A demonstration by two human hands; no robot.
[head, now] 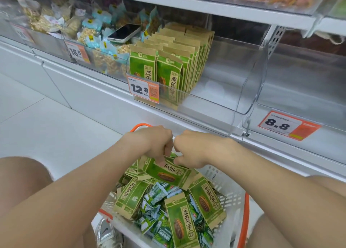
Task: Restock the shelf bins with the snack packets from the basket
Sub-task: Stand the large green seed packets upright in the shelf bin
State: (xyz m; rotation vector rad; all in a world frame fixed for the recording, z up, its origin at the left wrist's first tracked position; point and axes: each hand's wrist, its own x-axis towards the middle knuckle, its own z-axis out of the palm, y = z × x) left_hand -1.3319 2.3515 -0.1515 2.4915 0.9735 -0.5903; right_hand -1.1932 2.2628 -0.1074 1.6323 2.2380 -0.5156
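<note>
Over the near basket (227, 184), the left hand (151, 142) and right hand (194, 150) are both pinching a few green packets (166, 173), while the far bin (234, 90) is sitting roughly half filled and many more are waiting below.

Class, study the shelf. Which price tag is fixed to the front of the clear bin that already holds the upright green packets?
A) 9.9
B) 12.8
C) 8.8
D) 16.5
B: the 12.8 tag sits on the front wall of the bin in which the upright green packets stand in rows.
</note>
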